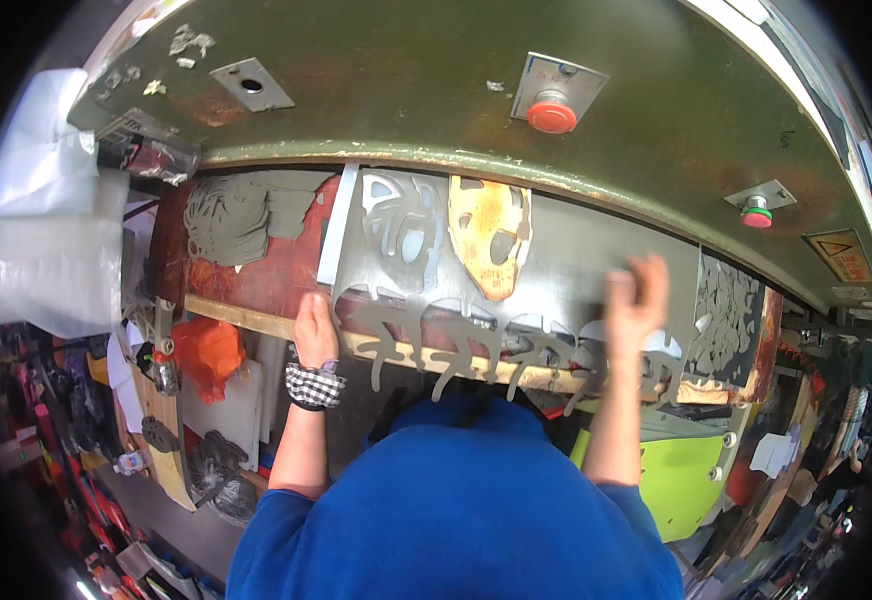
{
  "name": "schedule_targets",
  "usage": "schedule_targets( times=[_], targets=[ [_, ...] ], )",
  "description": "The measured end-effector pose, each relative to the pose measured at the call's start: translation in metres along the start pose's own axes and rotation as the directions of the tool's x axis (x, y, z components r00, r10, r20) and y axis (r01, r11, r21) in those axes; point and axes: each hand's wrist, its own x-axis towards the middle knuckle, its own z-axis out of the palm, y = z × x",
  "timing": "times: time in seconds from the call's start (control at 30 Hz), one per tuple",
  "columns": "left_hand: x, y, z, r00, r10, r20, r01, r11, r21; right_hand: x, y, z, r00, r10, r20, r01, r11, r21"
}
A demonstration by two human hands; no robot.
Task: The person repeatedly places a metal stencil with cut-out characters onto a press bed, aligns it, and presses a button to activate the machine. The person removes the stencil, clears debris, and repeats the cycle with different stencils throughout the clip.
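A grey sheet [576, 240] lies on the press bed, its near edge cut into a row of dangling strips. On the sheet sits a yellow cutting die [491, 235], flat and mask-shaped with holes. Left of the die, a similar shape is cut in the sheet, with the surface beneath showing through. My left hand [314, 325], a checked band on its wrist, is at the sheet's near left corner with fingers pressed together on the edge. My right hand [638, 300] hovers over the sheet's right part, fingers apart, blurred and holding nothing.
A green press beam [396, 90] spans the far side, bearing a red push button [552, 113] and a red-green button [756, 212]. Stacked grey cut pieces [236, 220] lie on the left, more grey pieces [726, 320] on the right. An orange bag [208, 355] hangs at lower left.
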Motion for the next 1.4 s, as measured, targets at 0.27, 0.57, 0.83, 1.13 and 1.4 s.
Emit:
schedule_targets(
  times=[0.27, 0.57, 0.83, 1.13, 1.4],
  targets=[
    [-0.027, 0.072, 0.009, 0.93, 0.366, -0.037, -0.367, 0.927, -0.074, -0.103, -0.087, 0.071, 0.893, -0.22, 0.393, 0.239, 0.971, 0.0],
    [-0.044, 0.14, 0.085, 0.864, 0.399, 0.308, -0.279, 0.887, -0.367, -0.112, -0.088, 0.015, 0.857, 0.071, 0.511, -0.467, 0.527, 0.71],
    [-0.032, 0.113, 0.074, 0.768, 0.599, 0.229, -0.639, 0.745, 0.194, -0.101, -0.064, -0.012, 0.867, 0.2, 0.457, -0.463, -0.019, 0.886],
    [-0.017, 0.096, 0.065, 0.789, 0.547, 0.281, -0.598, 0.788, 0.145, -0.159, -0.008, -0.143, 0.856, 0.47, 0.216, 0.051, -0.493, 0.869],
    [-0.012, 0.099, 0.042, 0.912, 0.364, 0.189, -0.344, 0.93, -0.131, -0.176, -0.011, -0.137, 0.861, 0.508, 0.019, -0.052, 0.05, 0.997]
  ],
)
